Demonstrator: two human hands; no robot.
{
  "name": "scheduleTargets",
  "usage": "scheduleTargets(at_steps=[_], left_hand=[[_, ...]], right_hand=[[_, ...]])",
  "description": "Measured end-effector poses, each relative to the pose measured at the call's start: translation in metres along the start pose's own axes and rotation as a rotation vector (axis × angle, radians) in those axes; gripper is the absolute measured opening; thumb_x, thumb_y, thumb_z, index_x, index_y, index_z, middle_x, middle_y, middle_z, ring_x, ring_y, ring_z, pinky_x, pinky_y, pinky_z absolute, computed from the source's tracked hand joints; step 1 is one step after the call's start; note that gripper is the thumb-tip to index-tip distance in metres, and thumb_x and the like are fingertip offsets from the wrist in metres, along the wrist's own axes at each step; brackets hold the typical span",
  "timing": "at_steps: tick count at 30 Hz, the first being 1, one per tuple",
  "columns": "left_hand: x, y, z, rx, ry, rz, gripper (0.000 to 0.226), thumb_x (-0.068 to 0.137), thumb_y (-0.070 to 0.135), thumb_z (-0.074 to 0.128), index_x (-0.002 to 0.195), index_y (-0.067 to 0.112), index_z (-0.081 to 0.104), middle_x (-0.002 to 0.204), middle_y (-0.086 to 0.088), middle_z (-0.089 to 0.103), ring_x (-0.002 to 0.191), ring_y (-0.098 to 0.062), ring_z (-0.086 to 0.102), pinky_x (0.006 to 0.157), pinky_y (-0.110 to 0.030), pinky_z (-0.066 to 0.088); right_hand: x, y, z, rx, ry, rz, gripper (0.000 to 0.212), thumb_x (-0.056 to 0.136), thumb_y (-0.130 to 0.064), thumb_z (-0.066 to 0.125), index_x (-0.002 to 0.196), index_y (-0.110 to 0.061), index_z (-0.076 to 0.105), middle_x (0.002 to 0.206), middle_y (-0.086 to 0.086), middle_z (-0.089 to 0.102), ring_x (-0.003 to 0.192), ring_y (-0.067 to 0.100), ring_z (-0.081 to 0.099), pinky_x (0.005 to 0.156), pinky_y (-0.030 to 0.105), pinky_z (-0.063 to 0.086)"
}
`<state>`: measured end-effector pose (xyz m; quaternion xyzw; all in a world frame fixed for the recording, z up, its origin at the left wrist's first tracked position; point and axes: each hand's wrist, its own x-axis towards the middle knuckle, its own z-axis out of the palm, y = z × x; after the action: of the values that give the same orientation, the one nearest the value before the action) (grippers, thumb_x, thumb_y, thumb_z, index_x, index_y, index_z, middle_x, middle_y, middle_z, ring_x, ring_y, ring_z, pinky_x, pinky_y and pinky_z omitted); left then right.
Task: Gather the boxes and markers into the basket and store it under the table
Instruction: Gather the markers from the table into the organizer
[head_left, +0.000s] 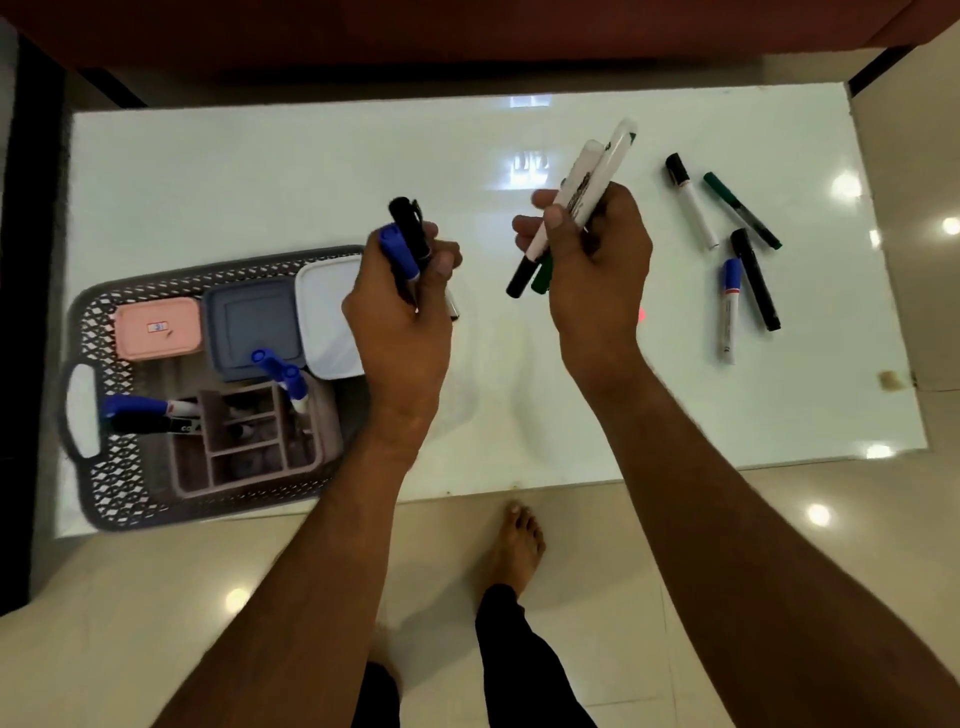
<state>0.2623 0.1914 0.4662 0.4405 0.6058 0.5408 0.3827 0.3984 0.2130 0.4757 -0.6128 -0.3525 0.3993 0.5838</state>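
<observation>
The left hand (402, 306) gripped two markers (blue-capped and black) beside the basket (111, 483); the right hand (597, 260) clutched two more above the table (260, 171).

I see the basket (111, 312) on the table (311, 171) at my left, with boxes (253, 325) inside. Four loose markers (748, 278) lie on the table at my right.
</observation>
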Motion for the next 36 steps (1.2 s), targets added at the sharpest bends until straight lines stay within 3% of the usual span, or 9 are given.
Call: scheduleTargets(at_steps=[5, 11, 16, 19, 25, 28, 30, 32, 36], left_hand=[[-0.003, 0.018, -0.067, -0.018, 0.202, 0.112, 0.027, 0.099, 0.014, 0.066, 0.119, -0.001, 0.056, 0.104, -0.014, 0.074, 0.094, -0.018, 0.074, 0.082, -0.025, 0.059], [-0.015, 0.011, -0.154, -0.007, 0.364, 0.18, 0.032, 0.101, 0.008, 0.062, 0.125, -0.01, 0.052, 0.113, -0.024, 0.07, 0.103, -0.043, 0.072, 0.091, -0.061, 0.058], [-0.036, -0.006, -0.206, -0.007, 0.498, 0.153, 0.037, 0.101, 0.007, 0.061, 0.128, -0.014, 0.049, 0.114, -0.025, 0.069, 0.103, -0.042, 0.072, 0.095, -0.048, 0.06], [-0.045, -0.024, -0.224, 0.011, 0.523, 0.108, 0.028, 0.102, 0.008, 0.06, 0.125, -0.003, 0.051, 0.11, -0.028, 0.07, 0.103, -0.041, 0.071, 0.096, -0.028, 0.056], [-0.052, -0.058, -0.23, 0.033, 0.514, -0.023, 0.033, 0.099, 0.023, 0.063, 0.124, 0.003, 0.055, 0.114, -0.023, 0.071, 0.107, -0.038, 0.072, 0.088, -0.058, 0.06], [-0.049, -0.065, -0.224, 0.085, 0.519, -0.062, 0.042, 0.1, 0.024, 0.064, 0.129, -0.004, 0.054, 0.117, -0.023, 0.071, 0.109, -0.037, 0.071, 0.087, -0.053, 0.061], [-0.048, -0.068, -0.22, 0.135, 0.537, -0.052, 0.036, 0.1, 0.014, 0.065, 0.129, -0.005, 0.055, 0.123, -0.015, 0.07, 0.115, -0.022, 0.069, 0.094, -0.036, 0.06], [-0.048, -0.07, -0.217, 0.146, 0.524, -0.037, 0.036, 0.099, 0.006, 0.064, 0.132, -0.003, 0.053, 0.129, -0.007, 0.065, 0.117, -0.011, 0.064, 0.097, -0.02, 0.056], [-0.054, -0.08, -0.216, 0.122, 0.457, -0.021, 0.043, 0.091, -0.01, 0.063, 0.132, -0.002, 0.052, 0.124, -0.017, 0.064, 0.118, -0.023, 0.065, 0.105, -0.027, 0.052]], right_hand=[[-0.063, -0.021, 0.046, 0.156, -0.047, 0.011, 0.018, 0.1, 0.0, 0.059, 0.113, -0.012, 0.059, 0.094, 0.008, 0.077, 0.096, 0.037, 0.077, 0.097, 0.061, 0.059], [-0.135, -0.017, 0.094, 0.179, -0.04, 0.054, 0.031, 0.099, 0.01, 0.059, 0.114, -0.017, 0.058, 0.103, 0.013, 0.075, 0.105, 0.029, 0.077, 0.102, 0.036, 0.059], [-0.192, 0.009, 0.123, 0.077, -0.049, 0.063, 0.042, 0.098, 0.008, 0.061, 0.11, -0.031, 0.056, 0.106, 0.013, 0.072, 0.109, 0.036, 0.072, 0.109, 0.046, 0.056], [-0.211, 0.026, 0.135, -0.003, 0.012, 0.058, 0.043, 0.097, 0.007, 0.065, 0.107, -0.034, 0.058, 0.106, 0.018, 0.072, 0.107, 0.036, 0.071, 0.106, 0.051, 0.056], [-0.219, 0.053, 0.151, -0.067, 0.107, 0.058, 0.031, 0.096, 0.006, 0.068, 0.122, 0.0, 0.053, 0.104, 0.0, 0.072, 0.103, 0.011, 0.074, 0.102, 0.03, 0.059], [-0.22, 0.056, 0.158, -0.091, 0.135, -0.002, 0.034, 0.095, 0.007, 0.068, 0.123, -0.002, 0.052, 0.107, 0.005, 0.071, 0.105, 0.01, 0.074, 0.098, 0.02, 0.057], [-0.221, 0.06, 0.162, -0.115, 0.156, -0.021, 0.033, 0.093, 0.009, 0.069, 0.122, 0.001, 0.054, 0.106, 0.007, 0.071, 0.103, 0.006, 0.073, 0.095, 0.016, 0.057], [-0.224, 0.067, 0.164, -0.133, 0.161, -0.009, 0.035, 0.091, 0.012, 0.069, 0.12, 0.001, 0.054, 0.109, 0.013, 0.071, 0.105, 0.015, 0.073, 0.096, 0.023, 0.059], [-0.229, 0.08, 0.166, -0.145, 0.138, 0.029, 0.05, 0.09, 0.012, 0.069, 0.124, -0.019, 0.052, 0.118, 0.009, 0.068, 0.117, 0.025, 0.069, 0.102, 0.045, 0.061]])
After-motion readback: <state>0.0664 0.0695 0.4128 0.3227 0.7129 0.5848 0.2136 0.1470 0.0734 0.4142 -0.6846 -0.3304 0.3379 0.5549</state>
